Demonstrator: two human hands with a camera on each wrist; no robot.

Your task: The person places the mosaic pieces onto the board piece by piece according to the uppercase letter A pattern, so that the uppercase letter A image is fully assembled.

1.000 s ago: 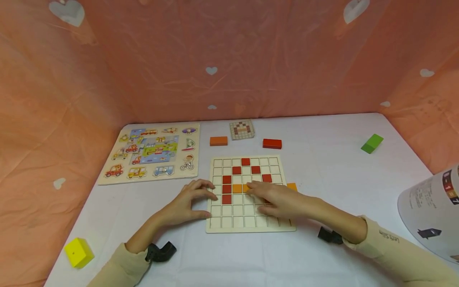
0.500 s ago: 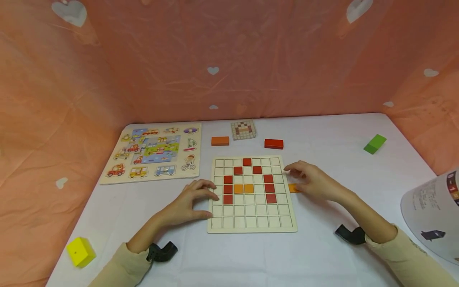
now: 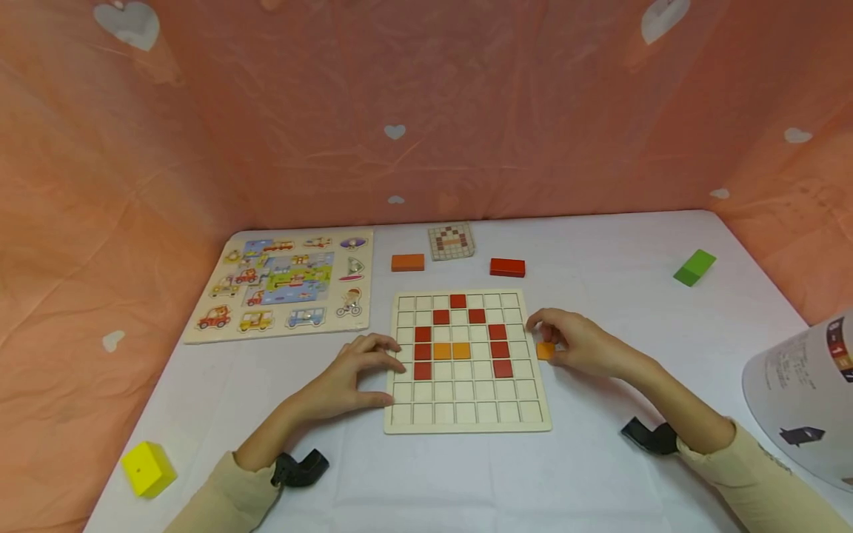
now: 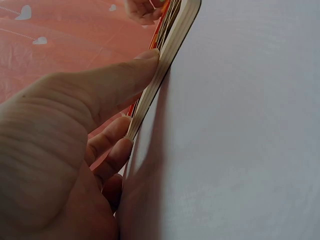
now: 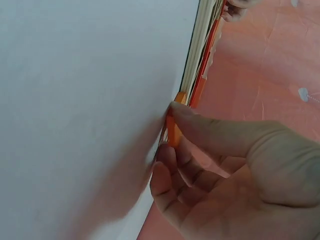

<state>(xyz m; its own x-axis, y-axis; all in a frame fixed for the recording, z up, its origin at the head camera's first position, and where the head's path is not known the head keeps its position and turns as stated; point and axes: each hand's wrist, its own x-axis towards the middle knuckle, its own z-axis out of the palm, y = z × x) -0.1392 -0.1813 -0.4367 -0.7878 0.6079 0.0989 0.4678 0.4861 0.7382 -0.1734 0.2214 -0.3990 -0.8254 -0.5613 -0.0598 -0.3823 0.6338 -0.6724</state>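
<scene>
A wooden grid board point(image 3: 466, 416) lies at the table's centre, with several red tiles and two orange tiles point(image 3: 452, 351) set in its cells. My left hand point(image 3: 353, 374) rests at the board's left edge point(image 4: 165, 60), thumb and fingers touching its side. My right hand point(image 3: 576, 342) sits just right of the board and pinches a small orange tile point(image 3: 545, 351) between thumb and fingers; the right wrist view shows that tile point(image 5: 174, 131) held at the board's edge point(image 5: 197, 55).
A vehicle puzzle board point(image 3: 283, 285) lies at back left. Behind the grid board are an orange block point(image 3: 407, 262), a small pattern card point(image 3: 452, 241) and a red block point(image 3: 507, 267). A green block point(image 3: 694, 266) sits far right, a yellow cube point(image 3: 147, 468) near left, a printed sheet point(image 3: 800, 400) at right.
My right hand left the middle of the board, moved off its right side and took hold of the loose orange tile there. The left hand stayed put.
</scene>
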